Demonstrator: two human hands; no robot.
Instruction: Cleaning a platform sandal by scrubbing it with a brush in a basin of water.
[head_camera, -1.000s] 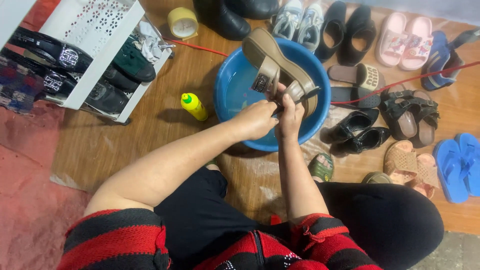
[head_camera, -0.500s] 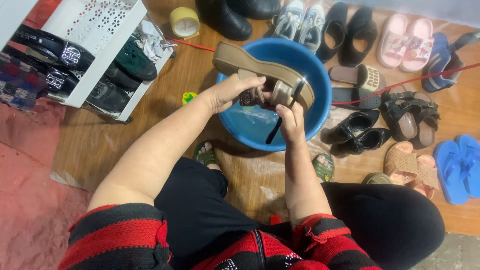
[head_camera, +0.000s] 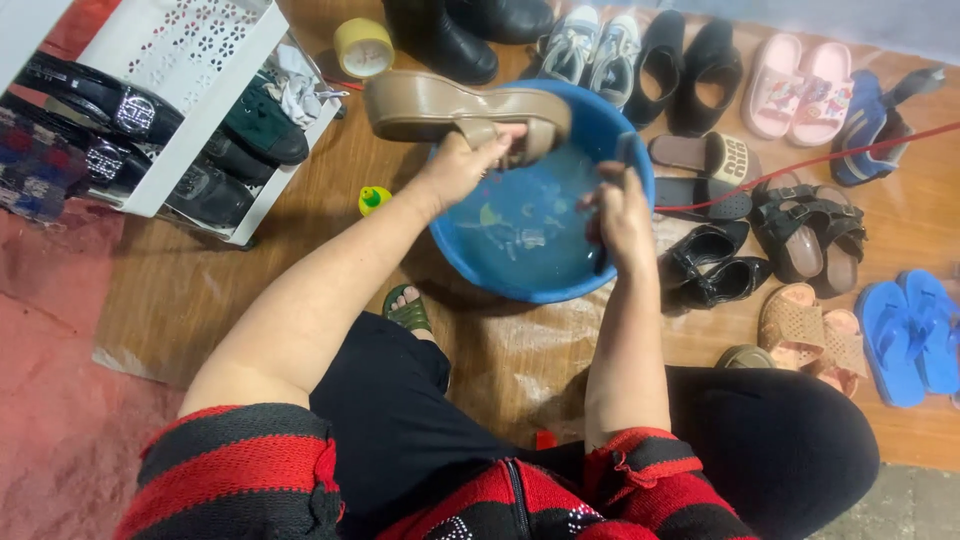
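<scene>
Two bare hands over a round blue plastic basin (head_camera: 500, 275), left hand (head_camera: 455, 165) fingers clamped on a tan platform sandal (head_camera: 440, 105) – sole beyond the fingertips, right hand (head_camera: 620, 215) closed round a dark brush handle (head_camera: 622, 155) – bristles hidden.

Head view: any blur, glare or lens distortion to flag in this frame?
Head view: largely sharp, evenly lit; slight motion softness on the right hand and the dark brush it grips; mild sheen on the water in the round blue plastic basin; soft shadow under the basin; wide-angle bending at edges; the left hand holds the tan platform sandal crisp.
</scene>
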